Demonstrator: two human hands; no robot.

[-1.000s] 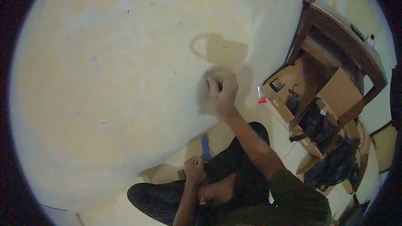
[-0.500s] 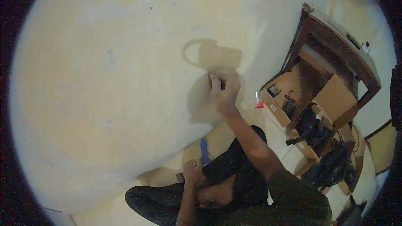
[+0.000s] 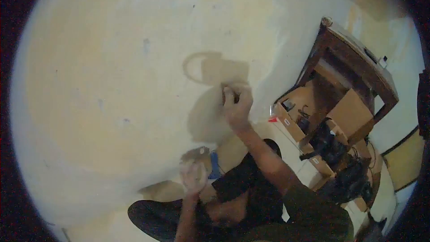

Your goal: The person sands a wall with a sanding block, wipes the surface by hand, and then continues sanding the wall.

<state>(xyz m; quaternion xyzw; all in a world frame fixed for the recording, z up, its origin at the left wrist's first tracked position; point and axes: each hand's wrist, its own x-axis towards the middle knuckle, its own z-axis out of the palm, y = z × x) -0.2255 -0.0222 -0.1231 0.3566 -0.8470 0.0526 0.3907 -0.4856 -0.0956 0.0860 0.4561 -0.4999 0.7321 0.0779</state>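
Note:
Raised against the pale, patchy wall (image 3: pixel 112 71), my right hand (image 3: pixel 238 107) has its fingers curled in and closed. A dark edge shows between its thumb and fingers; what it is I cannot make out. Lower down, my left hand (image 3: pixel 193 177) is lifted close to the wall above my bent leg, its fingers smeared by motion. A blue tool with a narrow handle (image 3: pixel 214 163) is just right of the left hand, beside my knee. Shadows of my hands and a looped shape fall on the wall.
To the right stands a dark wooden table (image 3: pixel 358 54) with a pale top. Under and before it are open cardboard boxes (image 3: pixel 293 123) holding dark items, and black bags (image 3: pixel 329 139). A small red piece (image 3: pixel 273 119) lies near the wall. My crossed legs (image 3: pixel 154 217) occupy the floor below.
My left hand has risen from beside my leg toward the wall, and its fist is now a blur. My right hand stays at the wall, still closed; the view has shifted slightly.

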